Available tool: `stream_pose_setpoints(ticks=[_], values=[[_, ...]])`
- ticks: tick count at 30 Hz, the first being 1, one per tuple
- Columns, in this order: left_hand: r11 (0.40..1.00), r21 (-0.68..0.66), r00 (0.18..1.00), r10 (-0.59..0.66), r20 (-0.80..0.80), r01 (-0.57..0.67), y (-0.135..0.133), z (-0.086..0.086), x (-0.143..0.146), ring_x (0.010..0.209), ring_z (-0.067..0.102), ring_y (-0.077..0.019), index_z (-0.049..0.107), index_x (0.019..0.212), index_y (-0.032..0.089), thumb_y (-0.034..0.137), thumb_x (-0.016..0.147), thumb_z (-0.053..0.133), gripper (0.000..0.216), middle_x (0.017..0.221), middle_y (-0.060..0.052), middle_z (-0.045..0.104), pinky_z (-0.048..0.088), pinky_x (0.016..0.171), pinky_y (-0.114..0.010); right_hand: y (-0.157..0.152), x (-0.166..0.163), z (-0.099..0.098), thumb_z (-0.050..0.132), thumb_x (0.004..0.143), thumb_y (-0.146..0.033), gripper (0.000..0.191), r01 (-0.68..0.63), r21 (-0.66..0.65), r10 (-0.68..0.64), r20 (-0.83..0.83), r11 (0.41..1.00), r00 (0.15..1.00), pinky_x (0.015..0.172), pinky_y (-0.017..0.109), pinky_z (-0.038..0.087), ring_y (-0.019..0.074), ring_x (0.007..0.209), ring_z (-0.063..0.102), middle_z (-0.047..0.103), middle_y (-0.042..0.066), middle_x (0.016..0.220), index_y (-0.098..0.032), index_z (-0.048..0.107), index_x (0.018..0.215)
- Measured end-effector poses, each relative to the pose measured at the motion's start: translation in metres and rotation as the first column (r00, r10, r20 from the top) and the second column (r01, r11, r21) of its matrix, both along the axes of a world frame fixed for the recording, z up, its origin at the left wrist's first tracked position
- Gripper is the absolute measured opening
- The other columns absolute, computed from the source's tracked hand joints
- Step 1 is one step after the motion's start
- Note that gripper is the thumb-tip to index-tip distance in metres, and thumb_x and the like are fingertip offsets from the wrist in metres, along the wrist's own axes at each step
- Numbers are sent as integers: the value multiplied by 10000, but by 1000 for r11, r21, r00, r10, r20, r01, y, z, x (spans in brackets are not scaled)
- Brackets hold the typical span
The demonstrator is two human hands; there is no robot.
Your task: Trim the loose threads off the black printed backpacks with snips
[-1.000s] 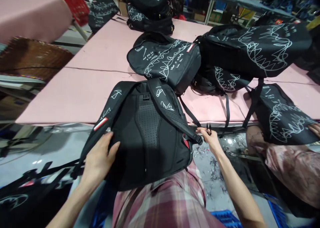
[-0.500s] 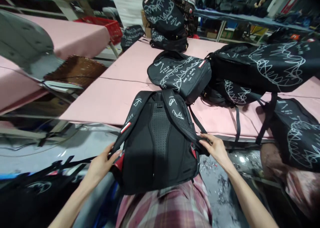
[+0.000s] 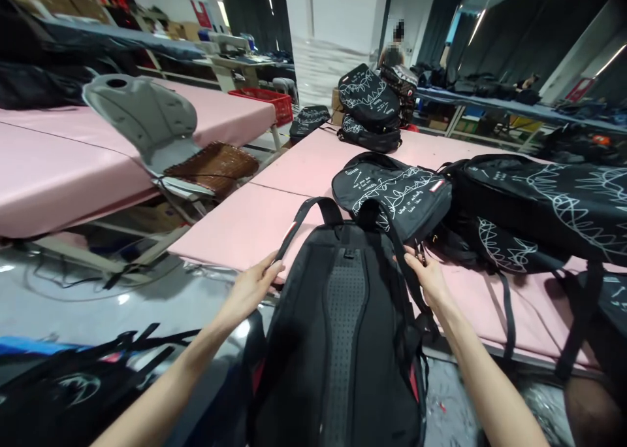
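Observation:
A black backpack [image 3: 304, 342] is in front of me with its padded back panel facing up and its lower part towards my body. My left hand [image 3: 255, 289] is closed around the left shoulder strap [image 3: 297, 228], pulling it outward from the panel. On the other side my right hand [image 3: 427, 278] grips the right shoulder strap [image 3: 402, 254]; a small dark item shows at its fingers, too blurred to name. Red patches show at both lower sides of the backpack. Just beyond its top lies another black backpack [image 3: 392, 189] with white scribbled drawings.
More printed black backpacks [image 3: 553, 205] are heaped at the right of the pink table [image 3: 289, 166], and a stack [image 3: 369, 110] stands at its far end. A grey chair [image 3: 147, 123] with a brown seat is at the left. Black bags [image 3: 73, 381] lie low at left.
My view has lifted and turned left. Both hands have moved up along the straps, which now stand away from the back panel, and the backpack appears closer to me.

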State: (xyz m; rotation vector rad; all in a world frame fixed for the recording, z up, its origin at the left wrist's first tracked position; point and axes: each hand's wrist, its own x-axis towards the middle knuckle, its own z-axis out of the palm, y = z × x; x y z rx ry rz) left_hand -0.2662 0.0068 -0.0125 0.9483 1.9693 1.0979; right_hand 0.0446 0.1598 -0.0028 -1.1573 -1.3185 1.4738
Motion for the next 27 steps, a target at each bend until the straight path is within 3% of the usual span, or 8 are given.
stream_pose_setpoints(ticks=[5, 11, 16, 22, 27], values=[[1000, -21, 903, 10, 430, -2, 33, 5, -5, 720, 662, -180, 610, 974, 87, 406, 843, 493, 363, 970, -166, 676, 528, 579, -235, 17, 0, -6, 705, 661, -334, 325, 55, -164, -77, -135, 985, 988, 738, 308, 547, 215, 776, 685, 727, 82, 804, -131, 669, 912], [999, -30, 525, 32, 850, -13, 50, -9, -26, 903, 655, -236, 555, 1110, 33, 408, 894, 394, 461, 1099, -215, 627, 540, 740, -291, 19, 7, -17, 672, 709, -323, 314, 31, -349, -85, -142, 937, 986, 610, 220, 557, 190, 784, 686, 721, 91, 885, -129, 674, 956], [1000, 11, 369, -4, 930, -15, 49, -26, -37, 873, 662, -234, 442, 1248, 5, 425, 922, 296, 551, 1065, -217, 640, 533, 689, -278, 22, 3, -24, 651, 722, -346, 376, 43, -426, -98, -109, 904, 989, 582, 216, 560, 195, 801, 687, 717, 81, 918, -149, 650, 1042], [993, 112, 286, -114, 951, 25, 49, -32, -39, 905, 650, -249, 405, 1274, -3, 433, 926, 275, 573, 1082, -223, 630, 510, 745, -310, 24, 7, -36, 647, 728, -368, 401, 39, -414, -81, -85, 909, 993, 700, 253, 569, 210, 907, 664, 700, 78, 992, -149, 640, 1064], [990, 139, 244, -143, 959, 34, 47, -31, -37, 962, 631, -249, 389, 1294, 1, 430, 921, 303, 576, 1100, -216, 625, 494, 805, -321, 18, 5, -35, 621, 759, -346, 353, 20, -446, -103, -163, 895, 981, 722, 251, 569, 187, 845, 679, 711, 59, 960, -160, 643, 1058]])
